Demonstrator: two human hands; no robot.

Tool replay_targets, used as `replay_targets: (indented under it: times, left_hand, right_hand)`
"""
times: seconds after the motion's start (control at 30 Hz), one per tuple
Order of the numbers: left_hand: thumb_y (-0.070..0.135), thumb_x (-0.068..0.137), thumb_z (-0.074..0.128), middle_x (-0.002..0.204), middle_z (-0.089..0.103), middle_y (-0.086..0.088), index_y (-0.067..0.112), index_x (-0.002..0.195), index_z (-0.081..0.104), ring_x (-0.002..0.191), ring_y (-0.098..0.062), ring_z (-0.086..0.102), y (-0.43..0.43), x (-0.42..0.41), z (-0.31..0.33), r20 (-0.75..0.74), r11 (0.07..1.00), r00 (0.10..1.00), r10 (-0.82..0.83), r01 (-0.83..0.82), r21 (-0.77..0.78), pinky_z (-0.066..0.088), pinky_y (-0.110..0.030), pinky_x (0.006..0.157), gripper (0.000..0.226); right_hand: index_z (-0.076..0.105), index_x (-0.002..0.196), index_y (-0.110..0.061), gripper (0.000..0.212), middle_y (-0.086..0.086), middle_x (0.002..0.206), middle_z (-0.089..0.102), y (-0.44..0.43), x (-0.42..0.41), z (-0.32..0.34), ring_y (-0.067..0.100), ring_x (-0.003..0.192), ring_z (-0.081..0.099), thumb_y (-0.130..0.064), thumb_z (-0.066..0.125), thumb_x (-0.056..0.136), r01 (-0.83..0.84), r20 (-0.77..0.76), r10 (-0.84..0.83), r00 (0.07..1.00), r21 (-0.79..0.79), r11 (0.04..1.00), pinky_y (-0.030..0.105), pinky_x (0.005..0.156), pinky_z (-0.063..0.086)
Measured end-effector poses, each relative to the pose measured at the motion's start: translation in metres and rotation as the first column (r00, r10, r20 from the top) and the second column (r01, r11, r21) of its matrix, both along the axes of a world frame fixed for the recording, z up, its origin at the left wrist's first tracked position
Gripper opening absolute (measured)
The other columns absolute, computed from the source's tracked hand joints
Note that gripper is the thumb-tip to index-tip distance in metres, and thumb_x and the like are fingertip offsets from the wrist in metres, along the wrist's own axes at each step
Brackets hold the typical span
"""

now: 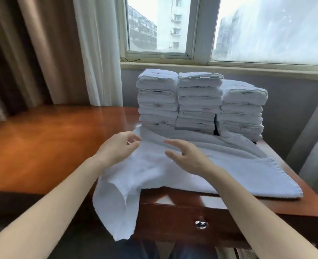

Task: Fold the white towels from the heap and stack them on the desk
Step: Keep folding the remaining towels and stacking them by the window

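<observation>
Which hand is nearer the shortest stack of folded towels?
Right. The right hand is over the spread towel, in front and left of the shortest stack; the left hand is farther left, at the towel's far-left corner.

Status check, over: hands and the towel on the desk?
Left grip at towel edge, hold unclear. Right grip open over it. Towel spread, one end hanging off desk. Three folded stacks behind.

We take this for a hotel room: heavy brown curtains [33, 53], a polished wooden surface [42, 146] with a drawer [173, 219], and stacks of identical white towels [199, 101].
</observation>
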State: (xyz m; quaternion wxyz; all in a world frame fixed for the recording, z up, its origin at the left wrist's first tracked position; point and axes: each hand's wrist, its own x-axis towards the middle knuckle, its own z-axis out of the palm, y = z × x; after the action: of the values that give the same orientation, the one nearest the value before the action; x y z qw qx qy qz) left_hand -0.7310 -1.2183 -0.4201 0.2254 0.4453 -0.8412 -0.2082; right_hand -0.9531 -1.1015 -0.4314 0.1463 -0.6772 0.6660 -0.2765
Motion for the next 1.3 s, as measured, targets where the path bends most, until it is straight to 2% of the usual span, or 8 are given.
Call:
replay_targets:
  times: [0.27, 0.43, 0.57, 0.73, 0.87, 1.07, 1.17, 1.3]
  left_hand:
    - [0.072, 0.075, 0.062, 0.101, 0.066, 0.020, 0.038, 0.095, 0.068, 0.094, 0.002, 0.060, 0.012, 0.101, -0.022, 0.102, 0.954, 0.986, 0.133, -0.155, 0.256, 0.051, -0.029, 0.084, 0.040]
    - [0.065, 0.070, 0.073, 0.063, 0.059, 0.020, 0.026, 0.084, 0.076, 0.052, -0.004, 0.048, 0.027, 0.108, -0.021, 0.178, 0.941, 0.983, -0.054, -0.010, 0.337, 0.036, -0.021, 0.050, 0.040]
    - [0.047, 0.082, 0.073, 0.081, 0.062, 0.003, 0.020, 0.090, 0.072, 0.067, -0.014, 0.050, 0.029, 0.107, -0.019, 0.159, 0.931, 0.984, -0.080, 0.017, 0.364, 0.040, -0.031, 0.062, 0.029]
    - [0.040, 0.094, 0.062, 0.097, 0.070, 0.003, 0.022, 0.107, 0.059, 0.089, -0.009, 0.069, 0.023, 0.113, -0.004, -0.089, 0.841, 0.996, 0.030, 0.023, 0.541, 0.056, -0.030, 0.080, 0.022]
    - [0.051, 0.097, 0.052, 0.110, 0.067, 0.005, 0.026, 0.111, 0.056, 0.096, -0.006, 0.063, 0.011, 0.110, 0.010, -0.118, 0.901, 0.968, 0.223, -0.158, 0.403, 0.049, -0.025, 0.077, 0.029]
    - [0.089, 0.078, 0.027, 0.126, 0.064, 0.020, 0.045, 0.130, 0.058, 0.116, -0.007, 0.062, 0.006, 0.116, 0.032, -0.528, 0.811, 0.840, 0.129, 0.217, 0.543, 0.053, -0.027, 0.093, 0.075]
    - [0.066, 0.079, 0.067, 0.110, 0.072, 0.016, 0.034, 0.117, 0.068, 0.101, -0.007, 0.069, -0.006, 0.128, 0.039, -0.461, 0.885, 0.879, 0.120, 0.115, 0.450, 0.057, -0.023, 0.080, 0.050]
    - [0.023, 0.092, 0.067, 0.091, 0.076, 0.010, 0.025, 0.102, 0.073, 0.080, -0.004, 0.072, -0.031, 0.151, 0.036, -0.380, 0.926, 0.891, 0.248, -0.103, 0.363, 0.054, -0.014, 0.063, 0.013]
  right_hand:
    - [0.058, 0.133, -0.031, 0.040, -0.010, 0.131, 0.061, -0.074, 0.097, 0.009, 0.008, 0.110, 0.060, -0.019, 0.055, 0.096, -0.254, -0.033, 0.256, 0.966, 0.053, 0.966, 0.021, 0.082, 0.047]
    - [0.056, 0.135, -0.037, 0.071, -0.006, 0.135, 0.049, -0.097, 0.116, 0.013, 0.013, 0.110, 0.055, 0.009, 0.043, 0.082, -0.348, -0.216, 0.401, 0.890, 0.247, 0.904, 0.028, 0.085, 0.052]
    - [0.058, 0.131, -0.038, 0.058, -0.007, 0.134, 0.038, -0.101, 0.118, 0.016, 0.017, 0.107, 0.057, -0.001, 0.055, 0.087, -0.358, -0.334, 0.484, 0.809, 0.372, 0.856, 0.038, 0.089, 0.054]
    - [0.065, 0.101, -0.027, 0.012, -0.005, 0.116, 0.051, -0.114, 0.117, 0.029, 0.004, 0.084, 0.052, -0.029, 0.067, 0.090, -0.370, -0.427, 0.397, 0.813, 0.149, 0.917, 0.035, 0.077, 0.052]
    - [0.047, 0.074, -0.031, 0.023, -0.009, 0.081, 0.052, -0.135, 0.119, 0.046, 0.018, 0.073, 0.063, -0.029, 0.062, 0.091, -0.203, -0.210, 0.167, 0.963, -0.163, 0.966, 0.033, 0.064, 0.052]
    - [0.053, 0.088, -0.020, 0.003, 0.003, 0.064, 0.068, -0.169, 0.138, 0.070, 0.017, 0.051, 0.070, -0.022, 0.053, 0.091, 0.038, 0.357, 0.046, 0.933, -0.224, 0.974, 0.051, 0.063, 0.060]
    - [0.054, 0.085, -0.023, 0.004, 0.001, 0.063, 0.070, -0.190, 0.150, 0.083, 0.015, 0.057, 0.071, -0.021, 0.055, 0.087, 0.066, 0.389, 0.045, 0.920, -0.268, 0.961, 0.052, 0.068, 0.060]
    - [0.055, 0.089, -0.028, 0.005, -0.003, 0.068, 0.071, -0.219, 0.173, 0.090, 0.018, 0.071, 0.070, -0.025, 0.057, 0.085, 0.078, 0.299, 0.014, 0.954, -0.295, 0.952, 0.045, 0.072, 0.058]
